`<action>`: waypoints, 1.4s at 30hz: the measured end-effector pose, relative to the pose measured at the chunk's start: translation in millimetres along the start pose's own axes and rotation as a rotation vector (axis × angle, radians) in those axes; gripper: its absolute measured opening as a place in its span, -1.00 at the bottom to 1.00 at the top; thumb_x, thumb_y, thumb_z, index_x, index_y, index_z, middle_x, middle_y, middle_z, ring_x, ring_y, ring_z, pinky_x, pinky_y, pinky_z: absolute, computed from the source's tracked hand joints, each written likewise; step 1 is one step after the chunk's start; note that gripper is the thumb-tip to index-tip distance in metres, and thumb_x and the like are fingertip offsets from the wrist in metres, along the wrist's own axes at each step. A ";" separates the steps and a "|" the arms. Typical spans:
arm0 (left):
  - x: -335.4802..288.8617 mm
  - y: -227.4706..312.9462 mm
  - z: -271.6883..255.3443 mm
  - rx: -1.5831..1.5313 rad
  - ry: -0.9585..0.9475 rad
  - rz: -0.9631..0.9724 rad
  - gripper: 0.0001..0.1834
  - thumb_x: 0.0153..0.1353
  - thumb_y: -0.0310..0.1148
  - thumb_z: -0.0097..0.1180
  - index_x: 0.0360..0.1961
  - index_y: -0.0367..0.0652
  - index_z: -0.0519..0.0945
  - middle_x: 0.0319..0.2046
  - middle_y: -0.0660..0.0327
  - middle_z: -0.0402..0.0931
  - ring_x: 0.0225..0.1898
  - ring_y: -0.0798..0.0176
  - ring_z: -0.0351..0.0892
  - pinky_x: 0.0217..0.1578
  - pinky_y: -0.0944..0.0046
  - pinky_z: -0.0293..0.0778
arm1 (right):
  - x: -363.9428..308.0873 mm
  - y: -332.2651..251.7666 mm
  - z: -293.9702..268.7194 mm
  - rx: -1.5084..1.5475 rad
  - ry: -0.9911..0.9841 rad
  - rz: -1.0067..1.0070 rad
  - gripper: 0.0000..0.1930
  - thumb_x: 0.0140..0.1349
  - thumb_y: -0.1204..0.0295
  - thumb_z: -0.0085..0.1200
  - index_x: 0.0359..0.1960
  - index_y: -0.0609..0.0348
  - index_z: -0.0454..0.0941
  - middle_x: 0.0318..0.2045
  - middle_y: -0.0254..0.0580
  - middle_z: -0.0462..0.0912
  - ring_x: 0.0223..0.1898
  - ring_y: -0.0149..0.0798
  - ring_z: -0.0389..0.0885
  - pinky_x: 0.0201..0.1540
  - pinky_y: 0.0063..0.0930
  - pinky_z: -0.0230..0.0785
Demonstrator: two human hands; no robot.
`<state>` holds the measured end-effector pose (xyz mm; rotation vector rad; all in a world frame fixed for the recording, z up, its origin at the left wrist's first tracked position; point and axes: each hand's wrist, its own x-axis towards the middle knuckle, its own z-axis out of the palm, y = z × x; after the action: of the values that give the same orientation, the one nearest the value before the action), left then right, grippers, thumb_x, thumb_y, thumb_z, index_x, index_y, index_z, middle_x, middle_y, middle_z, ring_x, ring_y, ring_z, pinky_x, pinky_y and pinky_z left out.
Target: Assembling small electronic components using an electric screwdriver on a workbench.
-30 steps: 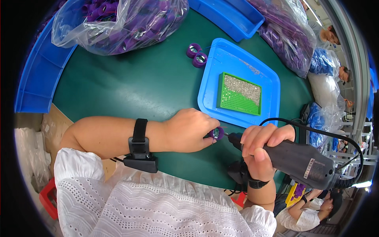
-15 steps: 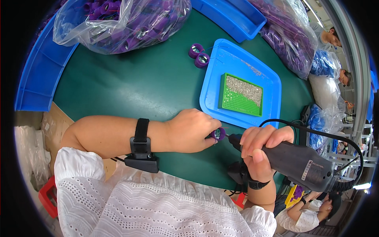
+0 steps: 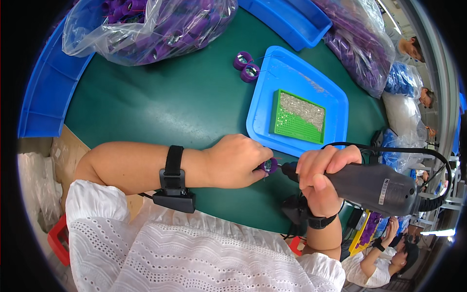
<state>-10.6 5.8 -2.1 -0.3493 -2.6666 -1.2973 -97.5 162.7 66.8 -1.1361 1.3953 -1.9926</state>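
Note:
Between the fingers of my left hand point(image 3: 237, 160) is a small round purple housing point(image 3: 269, 165) with a green circuit board inside. My right hand point(image 3: 322, 176) is wrapped round a dark grey electric screwdriver point(image 3: 369, 189), its bit pointing left at the housing's open face. Whether the tip touches a screw is too small to tell. Just beyond, a blue tray point(image 3: 259, 109) carries a green perforated screw plate point(image 3: 297, 128), partly covered with small silvery screws point(image 3: 302, 109). Two more purple housings point(image 3: 246, 67) with thin wires rest by the tray's left edge.
A clear bag of purple parts point(image 3: 170, 36) lies at the back left, beside a blue bin point(image 3: 53, 92). Another blue bin point(image 3: 292, 24) and bagged purple parts point(image 3: 360, 58) stand at the back right. The screwdriver's black cable point(image 3: 413, 152) loops on the right. A co-worker point(image 3: 377, 263) sits at lower right.
The screwdriver has tilted closer to level, its rear end rising, with the tip still at the housing. My left hand has hardly moved. The co-worker at lower right has raised a hand.

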 end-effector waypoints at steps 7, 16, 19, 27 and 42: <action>0.6 -1.6 0.1 -0.021 0.000 -0.017 -0.70 -0.10 -0.31 0.27 -0.34 -0.24 0.57 -0.58 0.08 0.54 -0.54 0.00 0.56 -0.51 0.09 0.46 | 8.6 0.4 5.3 -0.011 0.073 0.057 -0.68 0.03 0.51 0.16 -0.33 0.06 0.20 -0.65 -0.34 0.38 -0.69 -0.39 0.35 -0.47 -0.45 0.26; 1.8 -0.3 0.8 -0.008 -0.004 -0.004 -0.71 -0.10 -0.30 0.28 -0.35 -0.21 0.58 -0.60 0.10 0.53 -0.55 0.02 0.55 -0.53 0.10 0.45 | 6.2 1.3 -0.5 0.007 -0.043 0.014 -0.69 0.01 0.69 0.11 -0.32 0.11 0.25 -0.59 -0.27 0.43 -0.61 -0.37 0.41 -0.46 -0.44 0.34; 1.4 0.5 0.4 -0.001 -0.020 -0.026 -0.71 -0.09 -0.29 0.27 -0.34 -0.20 0.58 -0.61 0.13 0.53 -0.56 0.05 0.56 -0.54 0.12 0.45 | 6.9 2.1 -1.3 -0.001 -0.052 0.015 -0.67 0.00 0.67 0.13 -0.27 0.12 0.26 -0.60 -0.27 0.43 -0.61 -0.37 0.41 -0.46 -0.43 0.35; 0.7 -0.9 1.3 -0.001 -0.026 -0.005 -0.68 -0.08 -0.30 0.23 -0.29 -0.24 0.58 -0.55 0.12 0.56 -0.54 0.07 0.58 -0.52 0.13 0.47 | 29.0 -32.1 -10.7 -0.005 0.144 -0.247 -0.42 0.04 0.47 0.14 0.09 0.19 0.15 -0.63 -0.29 0.43 -0.64 -0.34 0.42 -0.43 -0.39 0.32; -0.9 -3.0 1.5 0.008 -0.020 0.017 -0.66 -0.08 -0.34 0.16 -0.24 -0.29 0.57 -0.45 0.05 0.59 -0.48 0.04 0.60 -0.49 0.12 0.50 | 55.5 21.4 -30.0 -0.124 0.179 -0.259 -0.68 0.04 0.58 -0.03 -0.15 0.18 0.21 -0.61 -0.27 0.41 -0.65 -0.38 0.38 -0.44 -0.43 0.33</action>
<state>-10.6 5.0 -5.5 -0.3843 -2.6783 -1.2849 -155.1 129.5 63.0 -1.2744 1.5459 -2.2627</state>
